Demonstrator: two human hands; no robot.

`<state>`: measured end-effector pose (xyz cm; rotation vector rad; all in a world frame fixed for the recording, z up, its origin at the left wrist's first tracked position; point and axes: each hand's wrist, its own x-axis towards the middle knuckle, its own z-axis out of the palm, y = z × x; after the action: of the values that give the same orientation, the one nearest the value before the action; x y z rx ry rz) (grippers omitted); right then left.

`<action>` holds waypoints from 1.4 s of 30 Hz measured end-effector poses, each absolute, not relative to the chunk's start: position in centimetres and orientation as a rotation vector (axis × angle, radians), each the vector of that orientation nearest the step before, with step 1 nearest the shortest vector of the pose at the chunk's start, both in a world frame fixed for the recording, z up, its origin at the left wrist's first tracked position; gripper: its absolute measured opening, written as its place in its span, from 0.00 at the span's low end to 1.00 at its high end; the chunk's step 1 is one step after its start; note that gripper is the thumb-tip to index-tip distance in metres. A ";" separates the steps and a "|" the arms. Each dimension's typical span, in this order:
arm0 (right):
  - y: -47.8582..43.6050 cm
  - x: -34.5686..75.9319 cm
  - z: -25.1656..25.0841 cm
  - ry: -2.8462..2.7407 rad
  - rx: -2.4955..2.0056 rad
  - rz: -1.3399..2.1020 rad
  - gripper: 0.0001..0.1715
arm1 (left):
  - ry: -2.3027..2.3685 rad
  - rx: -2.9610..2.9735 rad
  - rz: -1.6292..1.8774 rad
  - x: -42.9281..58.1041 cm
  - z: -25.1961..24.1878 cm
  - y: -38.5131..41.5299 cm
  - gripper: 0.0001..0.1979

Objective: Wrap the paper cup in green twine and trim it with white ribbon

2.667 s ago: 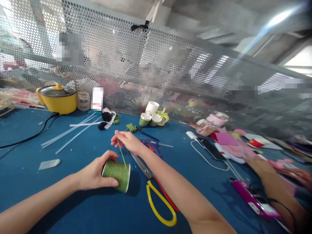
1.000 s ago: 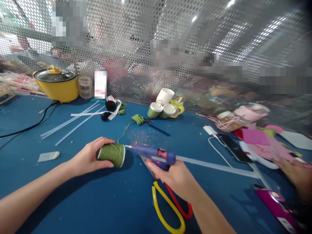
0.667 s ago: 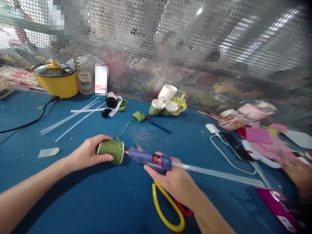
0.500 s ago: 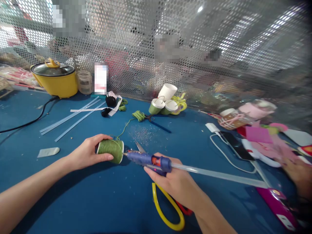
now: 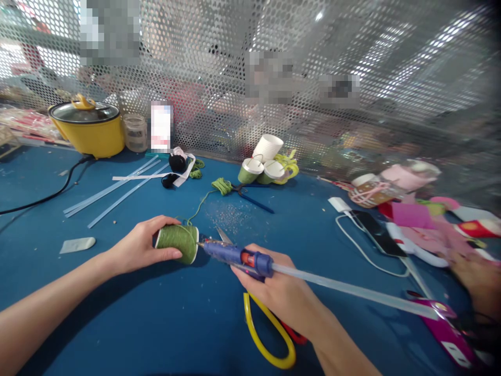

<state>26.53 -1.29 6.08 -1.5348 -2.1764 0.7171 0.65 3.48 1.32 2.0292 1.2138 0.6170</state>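
Note:
My left hand point(image 5: 146, 245) is closed round a small paper cup wound with green yarn point(image 5: 178, 244), which lies on its side just above the table. Gripped in my right hand point(image 5: 274, 284) is a blue glue gun point(image 5: 230, 256), its nozzle touching or almost touching the cup's white rim. A long clear glue stick point(image 5: 344, 287) sticks out of the gun's back. From the cup, a green strand runs to a small bundle of green yarn point(image 5: 222, 186). Scissors with yellow handles point(image 5: 270, 334) lie partly hidden under my right hand.
Behind stand a yellow electric pot point(image 5: 92, 133), a jar point(image 5: 135, 133) and green-wrapped cups point(image 5: 250, 170). Blue-handled pliers point(image 5: 256, 202) and glue sticks point(image 5: 117, 188) lie on the table. At right are a phone point(image 5: 378, 232), a purple glue gun point(image 5: 442, 329) and another person's hand point(image 5: 469, 271).
The glue gun's rear and its glue stick have shifted slightly left and down, with the nozzle still at the cup's rim. My left hand and the cup have hardly moved.

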 end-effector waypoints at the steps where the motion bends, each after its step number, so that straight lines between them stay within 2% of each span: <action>1: -1.3 26.5 6.1 -2.177 -1.538 0.725 0.10 | 1.213 2.034 0.617 0.6 1.3 3.5 0.25; 6: -1.3 26.8 6.0 -2.211 -1.518 0.724 0.10 | 1.201 2.053 0.608 0.6 1.4 3.4 0.25; 17: -0.6 26.5 6.6 -2.309 -1.441 0.488 0.08 | 1.118 2.165 0.620 0.3 1.5 3.3 0.25; 28: -1.0 26.6 7.1 -2.302 -1.481 0.585 0.08 | 1.076 2.204 0.622 0.4 1.7 3.3 0.24; 42: -0.7 26.6 6.7 -2.371 -1.393 0.302 0.08 | 1.007 2.270 0.639 0.3 1.5 3.3 0.24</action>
<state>26.63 -0.66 6.70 -1.3931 -2.3711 0.3017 0.29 3.33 1.48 2.2698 1.0069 0.6389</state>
